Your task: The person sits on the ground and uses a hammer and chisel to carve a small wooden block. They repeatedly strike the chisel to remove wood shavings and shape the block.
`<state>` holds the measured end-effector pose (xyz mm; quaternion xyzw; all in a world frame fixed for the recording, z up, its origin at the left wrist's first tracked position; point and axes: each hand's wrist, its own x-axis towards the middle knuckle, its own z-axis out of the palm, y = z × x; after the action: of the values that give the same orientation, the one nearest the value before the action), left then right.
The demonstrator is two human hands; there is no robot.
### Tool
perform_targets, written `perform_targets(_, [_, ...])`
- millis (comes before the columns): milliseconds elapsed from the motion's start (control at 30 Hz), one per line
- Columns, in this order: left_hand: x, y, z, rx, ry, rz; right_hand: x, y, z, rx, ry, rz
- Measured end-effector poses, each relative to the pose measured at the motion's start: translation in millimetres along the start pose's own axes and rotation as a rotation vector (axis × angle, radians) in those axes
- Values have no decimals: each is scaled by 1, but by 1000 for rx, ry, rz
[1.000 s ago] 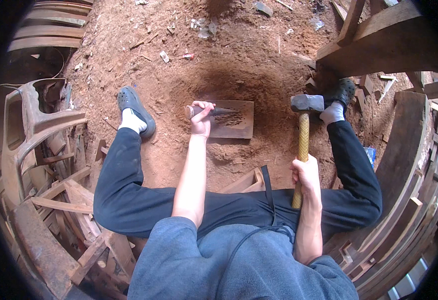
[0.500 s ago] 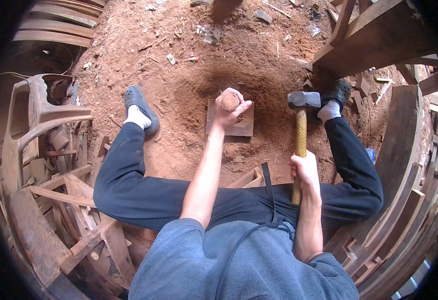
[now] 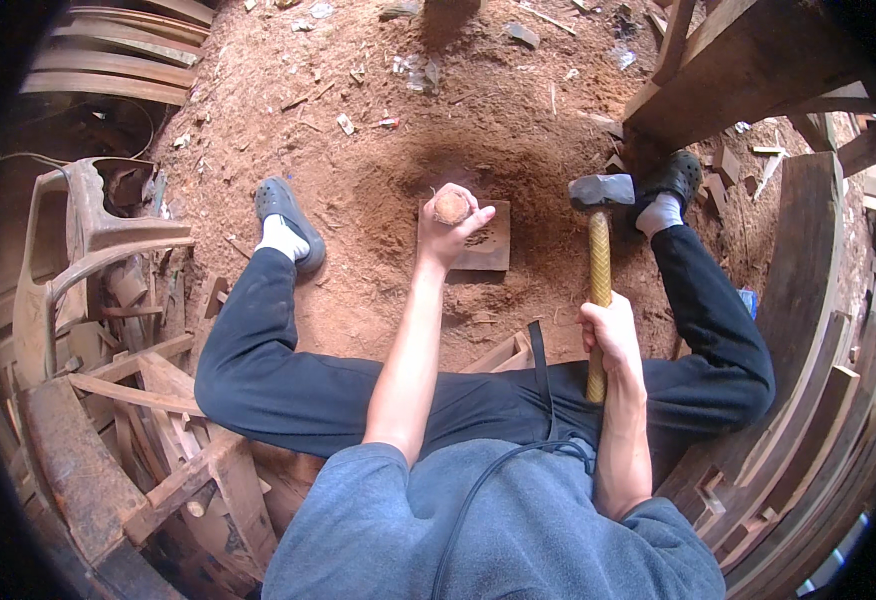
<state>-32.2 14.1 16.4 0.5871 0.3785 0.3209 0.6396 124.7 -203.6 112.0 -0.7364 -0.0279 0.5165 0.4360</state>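
Observation:
My left hand (image 3: pixel 442 240) is closed around an upright, round-topped brown piece (image 3: pixel 451 208) that looks like the wooden end of a handle. Its lower part is hidden under the hand, so I cannot tell its kind. Beneath it, a square flat board (image 3: pixel 488 253) with dark marks on its face lies on the ground. In my right hand (image 3: pixel 613 335) is a sledgehammer (image 3: pixel 599 250), gripped low on its yellow textured handle. The grey metal head points away from me, to the right of the board and apart from it.
Brown sawdust-like ground (image 3: pixel 358 240) with scattered scraps surrounds the board. On the left are a broken plastic chair (image 3: pixel 108 240) and piled timber (image 3: pixel 173 490). Long planks (image 3: pixel 798 290) lie at the right, near a heavy wooden beam (image 3: pixel 748 85). My shoes (image 3: pixel 293 230) flank the board.
My left hand with the brown piece has shifted slightly left over the board. The hammer head has swung a little left, away from my right shoe. Both grips stay the same.

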Motion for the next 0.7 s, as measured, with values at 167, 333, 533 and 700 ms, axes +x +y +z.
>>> perform_targets(167, [-4,-11,7,-60,-33,-58,-2,0,0,12,-1,19])
perform_targets(333, [-8,-19,12,-6,-77,1,-1,2,-1,19,-1,13])
perform_targets(533, [-9,-20,14,-57,-90,-11,1,4,-3,23,3,11])
perform_targets(700, [-9,-20,14,-66,-100,-10,2,6,-3,12,4,-5])
